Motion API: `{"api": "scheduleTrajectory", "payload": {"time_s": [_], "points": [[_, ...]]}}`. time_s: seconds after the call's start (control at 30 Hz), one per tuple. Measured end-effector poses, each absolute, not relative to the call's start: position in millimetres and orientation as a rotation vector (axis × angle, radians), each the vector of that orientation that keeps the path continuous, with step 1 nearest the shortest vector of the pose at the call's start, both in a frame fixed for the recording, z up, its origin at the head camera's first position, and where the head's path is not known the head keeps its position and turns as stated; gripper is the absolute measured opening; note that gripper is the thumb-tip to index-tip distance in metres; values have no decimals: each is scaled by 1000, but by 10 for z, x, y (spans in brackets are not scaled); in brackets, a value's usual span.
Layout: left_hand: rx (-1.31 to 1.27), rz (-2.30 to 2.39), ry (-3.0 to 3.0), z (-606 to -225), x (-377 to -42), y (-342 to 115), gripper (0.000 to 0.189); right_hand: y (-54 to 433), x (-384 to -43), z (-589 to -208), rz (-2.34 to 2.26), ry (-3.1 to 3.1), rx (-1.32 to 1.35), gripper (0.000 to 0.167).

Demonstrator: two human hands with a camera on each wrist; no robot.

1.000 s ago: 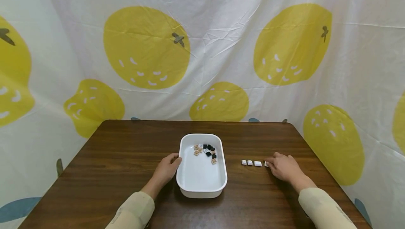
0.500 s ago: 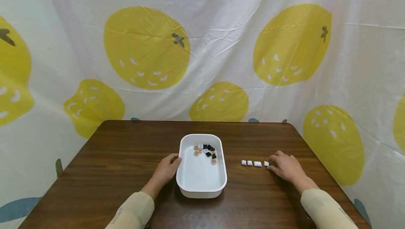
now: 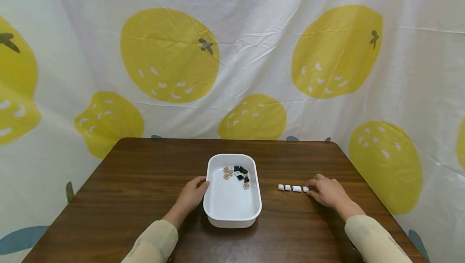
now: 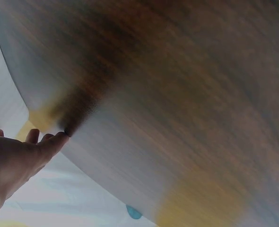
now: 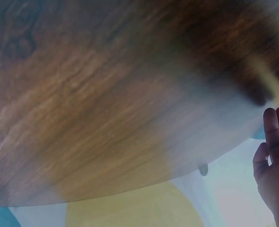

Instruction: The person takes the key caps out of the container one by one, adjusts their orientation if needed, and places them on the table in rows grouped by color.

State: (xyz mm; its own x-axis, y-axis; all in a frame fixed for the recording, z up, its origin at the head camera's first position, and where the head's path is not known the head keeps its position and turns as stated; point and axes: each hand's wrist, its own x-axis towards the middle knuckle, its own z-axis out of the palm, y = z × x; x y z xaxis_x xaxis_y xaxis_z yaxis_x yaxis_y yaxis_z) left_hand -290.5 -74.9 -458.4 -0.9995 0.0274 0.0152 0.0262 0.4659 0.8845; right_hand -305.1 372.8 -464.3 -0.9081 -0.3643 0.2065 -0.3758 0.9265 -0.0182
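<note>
My left hand [image 3: 192, 193] holds the left rim of a white rectangular basin [image 3: 232, 218], its thumb over the edge and fingers along the outside. In the basin's far part lie small keycaps: tan [image 3: 226, 176], black [image 3: 240, 177] and white [image 3: 231, 168]. Right of it, several white keycaps [image 3: 296, 189] stand in a row on the table. My right hand [image 3: 328, 191] pinches the rightmost white keycap [image 3: 305, 189] between thumb and index finger. The left wrist view has the left hand [image 4: 23, 158] at its edge; the right wrist view catches the right hand [image 5: 276, 161].
The dark wooden table [image 3: 160, 162] has rounded far corners. Behind and beside it hangs a white cloth [image 3: 250, 61] printed with yellow lemons. The basin stands near the table's middle, left of the row.
My right fingers drew back slightly from over the rightmost keycap, uncovering it, and it has shifted a little left toward its neighbour. The left hand and basin stay put.
</note>
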Motion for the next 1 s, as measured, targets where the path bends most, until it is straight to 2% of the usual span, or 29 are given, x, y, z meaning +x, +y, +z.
{"api": "scheduleTrajectory", "payload": {"time_s": [0.67,1.0], "points": [[26,1605,2667,-4577,-2902,-745,39,3704,-3092,-4519,201,-2887,494,34],[38,1608,2679,-4572,-2892,-739,38,3296,-3250,-4367,534,-2828,464,36]]}}
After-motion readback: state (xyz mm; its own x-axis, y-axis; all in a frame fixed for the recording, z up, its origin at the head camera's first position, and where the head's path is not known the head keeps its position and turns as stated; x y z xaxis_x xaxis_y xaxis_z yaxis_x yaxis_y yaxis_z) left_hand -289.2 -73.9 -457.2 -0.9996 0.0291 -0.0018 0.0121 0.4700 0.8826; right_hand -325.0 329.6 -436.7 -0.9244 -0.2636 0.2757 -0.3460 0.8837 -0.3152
